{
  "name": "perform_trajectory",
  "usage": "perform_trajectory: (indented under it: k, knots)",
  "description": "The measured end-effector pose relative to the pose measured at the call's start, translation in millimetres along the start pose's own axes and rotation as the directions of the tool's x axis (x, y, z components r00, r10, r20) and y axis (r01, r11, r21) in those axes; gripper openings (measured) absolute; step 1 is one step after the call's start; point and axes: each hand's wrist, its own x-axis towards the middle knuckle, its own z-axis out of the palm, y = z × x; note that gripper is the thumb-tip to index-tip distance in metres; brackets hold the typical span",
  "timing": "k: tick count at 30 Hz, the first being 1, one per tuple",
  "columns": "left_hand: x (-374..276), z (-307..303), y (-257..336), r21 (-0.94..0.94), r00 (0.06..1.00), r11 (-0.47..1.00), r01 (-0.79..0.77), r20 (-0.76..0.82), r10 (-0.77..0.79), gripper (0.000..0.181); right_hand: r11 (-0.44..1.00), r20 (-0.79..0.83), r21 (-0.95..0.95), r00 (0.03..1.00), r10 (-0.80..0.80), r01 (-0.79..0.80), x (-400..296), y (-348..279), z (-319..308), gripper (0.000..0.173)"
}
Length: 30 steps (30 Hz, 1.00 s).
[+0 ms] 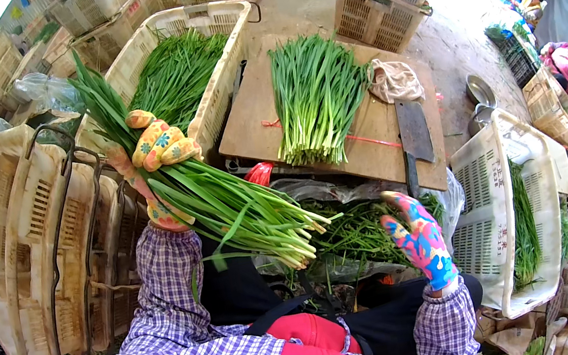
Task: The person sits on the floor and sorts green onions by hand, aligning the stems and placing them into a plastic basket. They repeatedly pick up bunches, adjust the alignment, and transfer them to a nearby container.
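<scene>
My left hand point(159, 142), in a yellow flowered glove, grips a loose bunch of garlic chives point(231, 204). Its pale cut ends point right and toward me, above a plastic-lined container of green trimmings point(362, 232). My right hand point(416, 234), in a pink and blue patterned glove, is raised beside those trimmings with its fingers apart and nothing in it. On the wooden board point(245, 121) before me lies a larger bundle of chives point(318, 97), partly over a red tie point(373, 140). A cleaver point(414, 134) rests at the board's right side, its handle toward me.
A cream plastic crate point(239, 20) of chives stands behind my left hand; upended crates point(27, 240) stand at the left. To the right is a white crate point(481, 211) holding greens. A cloth point(395, 79) lies on the board. Other people point(565, 65) sit at far right.
</scene>
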Motion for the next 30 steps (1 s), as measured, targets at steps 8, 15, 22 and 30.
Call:
perform_trajectory:
  k: [8,15,22,30]
  knots:
    - [-8,-7,-26,-0.12,0.998,0.991,0.055,-0.036,-0.06,0.043,0.844,0.23,0.535,0.954,-0.191,0.04,32,-73,51,0.032]
    - [-16,-15,-24,0.005,1.0,1.0,0.023,0.014,-0.023,0.04,0.558,0.4,0.717,0.902,0.161,-0.418,28,-83,62,0.024]
    - [-21,-12,-26,-0.049,0.994,0.998,0.045,-0.098,-0.049,0.039,0.496,0.444,0.76,0.893,0.076,-0.42,26,-68,67,0.027]
    - [-17,-4,-21,-0.016,0.983,0.999,0.036,-0.182,-0.038,0.029,0.562,0.446,0.692,0.881,0.16,-0.453,22,-60,59,0.026]
